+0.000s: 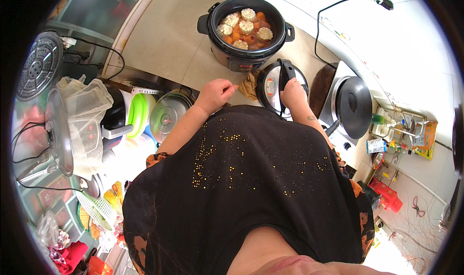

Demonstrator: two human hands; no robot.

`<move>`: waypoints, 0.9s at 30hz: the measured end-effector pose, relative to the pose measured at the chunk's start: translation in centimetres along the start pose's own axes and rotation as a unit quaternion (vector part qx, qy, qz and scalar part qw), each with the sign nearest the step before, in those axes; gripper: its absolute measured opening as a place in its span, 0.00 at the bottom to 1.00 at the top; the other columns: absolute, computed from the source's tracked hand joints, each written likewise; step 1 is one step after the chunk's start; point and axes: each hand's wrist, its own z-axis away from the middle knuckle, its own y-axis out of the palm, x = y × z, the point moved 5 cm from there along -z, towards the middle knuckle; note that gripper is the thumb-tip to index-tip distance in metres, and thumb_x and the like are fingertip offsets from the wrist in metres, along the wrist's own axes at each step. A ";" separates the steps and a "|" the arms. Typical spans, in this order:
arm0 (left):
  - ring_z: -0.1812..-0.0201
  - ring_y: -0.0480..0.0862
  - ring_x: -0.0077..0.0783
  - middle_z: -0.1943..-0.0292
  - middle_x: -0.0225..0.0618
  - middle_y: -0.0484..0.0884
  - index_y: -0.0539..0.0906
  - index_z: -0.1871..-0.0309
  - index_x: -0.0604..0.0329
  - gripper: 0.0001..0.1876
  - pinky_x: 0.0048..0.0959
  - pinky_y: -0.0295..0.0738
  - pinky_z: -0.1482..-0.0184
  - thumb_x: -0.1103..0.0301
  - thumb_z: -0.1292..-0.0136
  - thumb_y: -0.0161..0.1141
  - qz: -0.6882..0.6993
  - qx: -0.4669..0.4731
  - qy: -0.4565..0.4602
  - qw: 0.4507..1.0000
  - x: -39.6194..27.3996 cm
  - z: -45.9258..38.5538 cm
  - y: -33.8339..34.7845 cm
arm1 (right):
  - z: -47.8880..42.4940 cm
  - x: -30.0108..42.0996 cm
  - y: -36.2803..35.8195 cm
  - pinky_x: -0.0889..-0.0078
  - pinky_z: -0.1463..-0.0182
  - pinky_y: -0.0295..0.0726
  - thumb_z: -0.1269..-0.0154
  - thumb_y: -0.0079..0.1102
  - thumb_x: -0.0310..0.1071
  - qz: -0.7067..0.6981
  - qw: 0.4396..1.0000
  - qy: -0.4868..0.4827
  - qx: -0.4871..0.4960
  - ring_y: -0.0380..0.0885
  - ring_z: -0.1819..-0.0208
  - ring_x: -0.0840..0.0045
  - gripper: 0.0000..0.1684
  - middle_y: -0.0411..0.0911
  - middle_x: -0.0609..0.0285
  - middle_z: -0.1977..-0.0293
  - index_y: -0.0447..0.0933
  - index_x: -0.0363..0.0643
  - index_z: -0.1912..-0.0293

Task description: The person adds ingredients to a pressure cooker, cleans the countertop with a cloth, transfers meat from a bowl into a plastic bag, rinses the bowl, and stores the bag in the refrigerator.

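Observation:
An electric pressure cooker [250, 57] stands without its lid on the counter before me. In its black inner pot [224, 16], corn pieces [246, 27] and orange chunks [249, 39], perhaps carrot, sit in liquid. My right hand [294, 93] grips the black handle of the steel-and-black cooker lid [268, 81], which is tilted at the counter's near side. A crumpled brown cloth [249, 87] lies between the lid and my left hand [216, 95]. That hand hovers near the counter's front edge, its fingers curled in and nothing visible in them.
To the right, a black wok [354, 106] sits on a gas stove [342, 137], with a dark round board [322, 88] beside it. A black cable [318, 32] hangs along the tiled wall. Lidded pots [170, 115] and a green basin [137, 115] are below the counter at left.

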 end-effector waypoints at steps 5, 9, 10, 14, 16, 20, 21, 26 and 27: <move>0.68 0.79 0.45 0.72 0.44 0.80 0.81 0.70 0.64 0.16 0.37 0.74 0.64 0.59 0.34 0.61 -0.006 -0.002 -0.007 1.000 0.1 0.0 0.1 | -0.1 -0.2 0.3 0.60 0.51 0.85 0.35 0.54 0.31 0.001 1.000 -0.001 -0.010 0.84 0.55 0.52 0.20 0.78 0.35 0.55 0.67 0.24 0.50; 0.69 0.79 0.41 0.72 0.43 0.81 0.82 0.68 0.64 0.16 0.35 0.73 0.64 0.58 0.33 0.62 -0.014 0.003 -0.012 1.000 0.3 0.0 0.2 | 0.0 0.0 0.1 0.60 0.51 0.85 0.35 0.54 0.31 0.001 1.000 -0.002 -0.008 0.84 0.55 0.52 0.20 0.78 0.35 0.55 0.66 0.24 0.50; 0.69 0.79 0.41 0.72 0.43 0.80 0.82 0.68 0.64 0.16 0.35 0.73 0.64 0.58 0.33 0.62 -0.012 0.003 -0.011 1.000 0.4 0.0 0.2 | -0.1 0.0 0.2 0.60 0.51 0.85 0.35 0.54 0.31 0.001 1.000 -0.001 -0.006 0.84 0.55 0.53 0.20 0.78 0.35 0.55 0.66 0.24 0.50; 0.69 0.79 0.41 0.72 0.43 0.80 0.82 0.67 0.64 0.16 0.35 0.73 0.64 0.58 0.33 0.61 -0.007 0.005 -0.009 1.000 0.5 -0.1 0.3 | -0.3 -0.2 0.5 0.61 0.51 0.85 0.35 0.54 0.31 0.009 1.000 0.001 -0.013 0.84 0.55 0.53 0.20 0.78 0.35 0.55 0.66 0.24 0.51; 0.69 0.78 0.41 0.72 0.43 0.80 0.82 0.67 0.64 0.16 0.35 0.73 0.64 0.58 0.33 0.62 -0.008 0.006 -0.013 1.000 0.7 0.0 0.3 | -0.1 0.1 0.2 0.62 0.52 0.85 0.35 0.54 0.31 0.012 1.000 0.000 -0.008 0.84 0.55 0.53 0.20 0.78 0.36 0.55 0.66 0.24 0.50; 0.69 0.78 0.40 0.72 0.43 0.80 0.82 0.67 0.64 0.15 0.35 0.73 0.64 0.58 0.33 0.62 -0.002 0.013 -0.023 1.000 1.1 -0.1 0.4 | 0.0 0.2 0.0 0.62 0.52 0.85 0.34 0.52 0.31 0.008 1.000 0.000 0.000 0.84 0.55 0.54 0.20 0.78 0.36 0.55 0.67 0.24 0.50; 0.69 0.78 0.40 0.72 0.43 0.80 0.82 0.67 0.64 0.15 0.35 0.73 0.64 0.59 0.33 0.62 0.001 0.016 -0.025 1.000 1.1 -0.1 0.5 | -0.1 0.1 0.2 0.62 0.52 0.85 0.34 0.52 0.31 0.009 1.000 0.002 -0.003 0.84 0.55 0.54 0.19 0.78 0.37 0.55 0.67 0.24 0.50; 0.69 0.78 0.40 0.73 0.42 0.79 0.82 0.67 0.64 0.15 0.35 0.72 0.65 0.59 0.34 0.62 -0.001 0.018 -0.012 1.000 1.3 -0.3 0.6 | -0.5 -0.8 1.4 0.55 0.49 0.82 0.41 0.65 0.37 -0.020 1.000 0.019 -0.010 0.82 0.54 0.50 0.26 0.79 0.38 0.55 0.67 0.28 0.52; 0.69 0.78 0.40 0.73 0.42 0.79 0.82 0.67 0.64 0.15 0.34 0.72 0.65 0.59 0.34 0.62 -0.003 0.017 -0.007 1.000 1.4 -0.5 0.6 | -0.7 -0.8 1.2 0.55 0.49 0.82 0.41 0.65 0.37 -0.028 0.999 0.020 -0.004 0.82 0.54 0.50 0.26 0.79 0.38 0.55 0.67 0.28 0.52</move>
